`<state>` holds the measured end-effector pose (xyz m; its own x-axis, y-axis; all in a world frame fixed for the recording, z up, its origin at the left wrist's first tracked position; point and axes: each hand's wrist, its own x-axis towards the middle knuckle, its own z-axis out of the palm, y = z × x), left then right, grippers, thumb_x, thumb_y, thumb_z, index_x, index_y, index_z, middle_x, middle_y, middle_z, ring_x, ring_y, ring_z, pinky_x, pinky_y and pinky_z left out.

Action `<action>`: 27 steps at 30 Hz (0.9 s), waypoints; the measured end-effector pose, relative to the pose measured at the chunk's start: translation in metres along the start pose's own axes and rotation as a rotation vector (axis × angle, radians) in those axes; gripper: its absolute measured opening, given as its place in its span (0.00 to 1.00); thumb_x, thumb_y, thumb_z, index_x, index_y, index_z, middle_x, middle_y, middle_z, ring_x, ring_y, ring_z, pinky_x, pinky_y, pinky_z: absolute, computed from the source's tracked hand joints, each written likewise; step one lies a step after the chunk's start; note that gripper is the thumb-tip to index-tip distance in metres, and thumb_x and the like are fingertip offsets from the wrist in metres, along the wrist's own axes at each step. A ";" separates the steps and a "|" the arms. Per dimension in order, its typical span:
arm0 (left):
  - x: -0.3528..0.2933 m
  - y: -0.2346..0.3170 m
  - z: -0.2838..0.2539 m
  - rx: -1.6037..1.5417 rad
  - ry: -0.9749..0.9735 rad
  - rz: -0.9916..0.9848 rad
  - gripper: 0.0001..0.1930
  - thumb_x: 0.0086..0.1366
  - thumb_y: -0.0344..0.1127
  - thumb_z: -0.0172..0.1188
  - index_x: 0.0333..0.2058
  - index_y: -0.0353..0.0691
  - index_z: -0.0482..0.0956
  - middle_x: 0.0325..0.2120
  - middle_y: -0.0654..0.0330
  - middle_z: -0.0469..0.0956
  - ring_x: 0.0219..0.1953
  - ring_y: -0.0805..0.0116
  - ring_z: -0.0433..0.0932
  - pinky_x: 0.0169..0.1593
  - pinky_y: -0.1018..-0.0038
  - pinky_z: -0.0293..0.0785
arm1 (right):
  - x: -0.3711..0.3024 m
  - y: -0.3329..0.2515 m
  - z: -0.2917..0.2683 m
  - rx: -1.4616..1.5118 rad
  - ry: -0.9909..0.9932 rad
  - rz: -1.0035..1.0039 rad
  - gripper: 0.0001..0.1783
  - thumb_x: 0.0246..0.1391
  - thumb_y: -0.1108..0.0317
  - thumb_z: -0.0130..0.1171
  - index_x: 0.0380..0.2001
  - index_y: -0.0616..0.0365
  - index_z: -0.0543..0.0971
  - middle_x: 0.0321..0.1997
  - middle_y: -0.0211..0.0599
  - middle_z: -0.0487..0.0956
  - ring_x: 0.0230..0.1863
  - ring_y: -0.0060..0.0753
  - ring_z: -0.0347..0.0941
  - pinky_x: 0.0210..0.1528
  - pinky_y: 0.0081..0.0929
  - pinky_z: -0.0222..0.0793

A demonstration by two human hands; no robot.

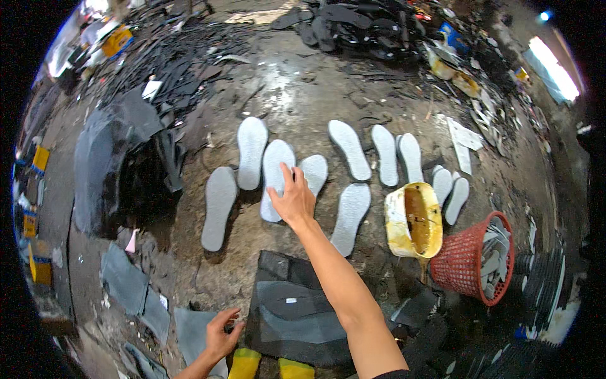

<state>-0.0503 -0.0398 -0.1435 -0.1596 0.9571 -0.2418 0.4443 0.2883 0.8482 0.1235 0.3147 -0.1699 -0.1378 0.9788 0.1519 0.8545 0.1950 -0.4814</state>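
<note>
On the floor (pixel 284 107), the grey insole (pixel 273 169) at twelve o'clock is best taken by its edges, neighbouring insoles (pixel 249 151) left undisturbed. The right hand (pixel 295 201) is poised over it, fingers spread; the left hand's (pixel 221 336) are parted.

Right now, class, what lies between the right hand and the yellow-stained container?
In the head view, one pale grey insole lies between the right hand and the yellow-stained container.

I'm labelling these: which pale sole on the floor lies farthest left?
The pale sole nearest the dark sheet pile; every other one lies to its right.
</note>
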 end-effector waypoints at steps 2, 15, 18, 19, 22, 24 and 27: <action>0.002 0.001 -0.007 0.046 0.004 -0.005 0.21 0.58 0.27 0.71 0.51 0.38 0.81 0.44 0.50 0.83 0.42 0.58 0.84 0.44 0.68 0.81 | 0.015 0.023 -0.033 0.069 0.242 -0.039 0.31 0.55 0.54 0.66 0.60 0.50 0.74 0.58 0.42 0.74 0.55 0.51 0.75 0.54 0.43 0.74; -0.010 -0.003 -0.026 0.172 0.003 -0.041 0.21 0.56 0.26 0.71 0.50 0.37 0.82 0.37 0.53 0.84 0.36 0.63 0.84 0.44 0.69 0.80 | 0.100 0.323 -0.198 -0.257 -0.320 0.618 0.47 0.31 0.45 0.81 0.47 0.75 0.81 0.52 0.61 0.82 0.56 0.55 0.80 0.56 0.49 0.75; -0.011 0.003 -0.026 0.140 -0.003 -0.057 0.21 0.56 0.29 0.72 0.50 0.36 0.82 0.36 0.53 0.84 0.37 0.64 0.85 0.44 0.70 0.80 | 0.110 0.327 -0.190 -0.218 -0.391 0.639 0.72 0.21 0.46 0.87 0.65 0.79 0.61 0.63 0.61 0.75 0.62 0.51 0.75 0.62 0.45 0.73; -0.010 0.006 -0.027 0.108 -0.016 -0.092 0.20 0.58 0.30 0.72 0.50 0.36 0.82 0.39 0.53 0.84 0.38 0.65 0.85 0.44 0.70 0.81 | 0.113 0.324 -0.190 -0.390 -0.492 0.638 0.80 0.23 0.45 0.86 0.72 0.72 0.47 0.66 0.59 0.72 0.63 0.49 0.75 0.62 0.46 0.73; -0.013 0.017 -0.028 0.061 -0.001 -0.091 0.23 0.65 0.31 0.66 0.59 0.44 0.79 0.35 0.54 0.83 0.37 0.67 0.82 0.43 0.71 0.79 | 0.118 0.311 -0.193 -0.448 -0.464 0.827 0.76 0.24 0.48 0.84 0.73 0.64 0.49 0.69 0.57 0.69 0.68 0.50 0.69 0.66 0.53 0.68; -0.013 0.020 -0.029 0.068 -0.013 -0.073 0.23 0.65 0.31 0.66 0.59 0.44 0.79 0.35 0.55 0.83 0.36 0.68 0.82 0.43 0.71 0.79 | 0.119 0.302 -0.197 -0.480 -0.363 0.890 0.67 0.27 0.53 0.80 0.71 0.60 0.55 0.69 0.54 0.70 0.70 0.57 0.65 0.63 0.57 0.69; -0.015 0.020 -0.029 0.050 -0.006 -0.078 0.23 0.65 0.30 0.67 0.59 0.43 0.79 0.35 0.56 0.83 0.36 0.69 0.81 0.42 0.71 0.80 | 0.118 0.292 -0.206 -0.245 -0.303 0.952 0.59 0.29 0.54 0.76 0.68 0.62 0.63 0.69 0.56 0.69 0.70 0.57 0.65 0.63 0.60 0.67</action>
<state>-0.0646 -0.0493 -0.1095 -0.1902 0.9317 -0.3095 0.4739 0.3632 0.8022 0.4595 0.4743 -0.1145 0.5586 0.7023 -0.4412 0.7495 -0.6553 -0.0941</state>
